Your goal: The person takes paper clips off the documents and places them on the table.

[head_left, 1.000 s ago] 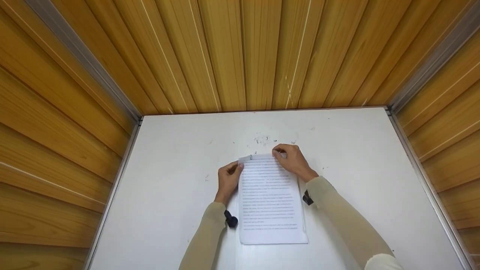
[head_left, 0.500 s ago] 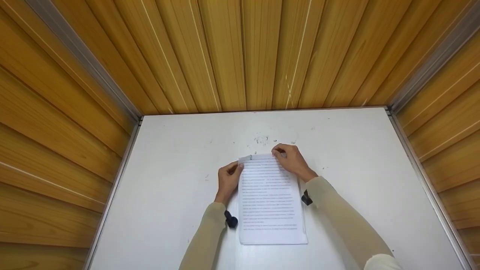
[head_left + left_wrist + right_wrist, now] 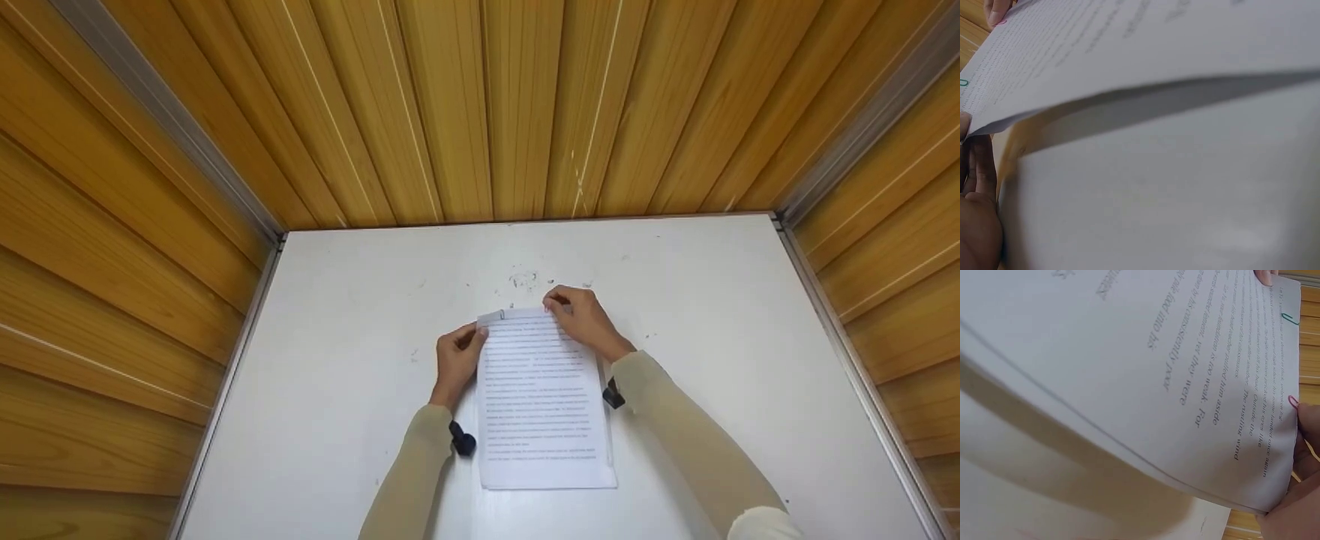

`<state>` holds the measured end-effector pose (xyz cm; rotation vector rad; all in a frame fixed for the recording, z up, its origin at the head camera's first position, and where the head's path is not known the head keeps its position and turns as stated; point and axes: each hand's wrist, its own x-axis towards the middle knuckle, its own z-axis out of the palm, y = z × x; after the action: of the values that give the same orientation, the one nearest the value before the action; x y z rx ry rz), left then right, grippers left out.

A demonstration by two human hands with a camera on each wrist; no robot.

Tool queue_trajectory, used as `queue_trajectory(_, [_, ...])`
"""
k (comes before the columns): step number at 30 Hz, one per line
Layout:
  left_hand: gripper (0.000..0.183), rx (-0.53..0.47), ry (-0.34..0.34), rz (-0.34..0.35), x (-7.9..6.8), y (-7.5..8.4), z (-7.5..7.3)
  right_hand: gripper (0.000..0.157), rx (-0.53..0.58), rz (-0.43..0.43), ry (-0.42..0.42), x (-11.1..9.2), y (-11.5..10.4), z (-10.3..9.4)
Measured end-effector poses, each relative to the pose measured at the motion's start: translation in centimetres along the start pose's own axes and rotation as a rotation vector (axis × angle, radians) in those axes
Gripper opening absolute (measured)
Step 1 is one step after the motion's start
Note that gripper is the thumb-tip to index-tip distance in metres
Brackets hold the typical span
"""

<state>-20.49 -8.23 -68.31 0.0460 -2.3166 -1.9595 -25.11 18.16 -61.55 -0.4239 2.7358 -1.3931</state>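
Note:
A stack of printed paper sheets (image 3: 536,420) lies upright before me, its top end raised off the table in the wrist views. My left hand (image 3: 456,364) pinches the stack's upper left edge, thumb on top and fingers below. A green paper clip (image 3: 1290,319) sits on the top edge, near the left corner. Farther right on that edge is a pink paper clip (image 3: 1293,401). My right hand (image 3: 585,319) pinches the pink clip's outer end at the paper's edge; its fingertips partly hide the clip. The right hand's lower part lies by the top right corner.
The white table (image 3: 352,300) carries small dark marks beyond the paper. Wood-look panels (image 3: 450,112) wall in the back and both sides, with metal rails (image 3: 225,382) along the side edges. A dark wrist camera (image 3: 463,440) sits beside the paper's left edge.

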Motion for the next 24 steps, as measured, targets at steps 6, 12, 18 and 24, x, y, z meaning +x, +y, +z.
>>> queue_trajectory(6, [0.022,-0.021,0.006,0.001,0.0,0.0,0.0,0.024,0.005,0.003,0.006,0.1,0.1,-0.1])
queue_trajectory(12, [0.023,-0.009,0.006,-0.01,0.0,0.1,0.0,0.024,0.012,-0.012,0.021,0.5,0.2,-0.2])
queue_trajectory(18, [0.026,0.014,-0.011,-0.009,-0.1,0.2,0.0,0.021,0.022,-0.003,0.034,0.5,0.2,-0.8])
queue_trajectory(24, [0.026,0.014,-0.014,-0.013,-0.2,0.2,-0.2,0.018,0.021,-0.003,0.079,0.2,0.1,-2.2])
